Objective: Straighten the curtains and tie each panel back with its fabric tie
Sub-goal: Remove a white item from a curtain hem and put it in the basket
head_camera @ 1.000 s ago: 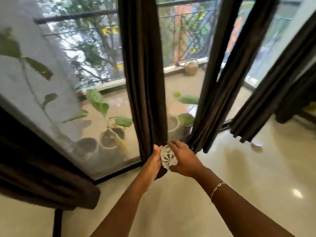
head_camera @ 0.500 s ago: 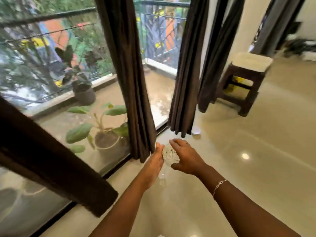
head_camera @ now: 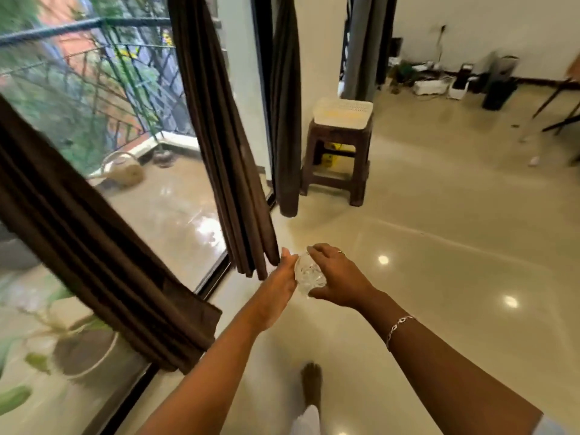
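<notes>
Now, tie ready between my hands

Left of centre hangs the curtain panel; my left hand, flat, and right hand, cupped, pinch the bunched white tie. I'd unroll it, then wrap the gathered folds snugly.

dark brown curtains; white patterned tie

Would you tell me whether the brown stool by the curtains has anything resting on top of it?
Yes, a white perforated basket sits on top of the brown stool.
</notes>
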